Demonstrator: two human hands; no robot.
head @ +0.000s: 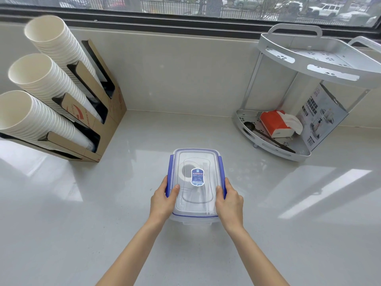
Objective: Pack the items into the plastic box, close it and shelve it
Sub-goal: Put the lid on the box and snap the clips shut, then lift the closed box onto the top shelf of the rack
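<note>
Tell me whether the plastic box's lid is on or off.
On: the clear lid covers the plastic box; both blue side latches lie folded down.

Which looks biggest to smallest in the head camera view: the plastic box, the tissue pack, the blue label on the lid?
1. plastic box
2. tissue pack, though it sits farther away
3. blue label

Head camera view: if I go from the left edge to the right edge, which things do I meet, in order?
Cardboard holder with paper cup stacks → left hand → plastic box → right hand → tissue pack on the lower tier of the corner rack → printed carton.
</note>
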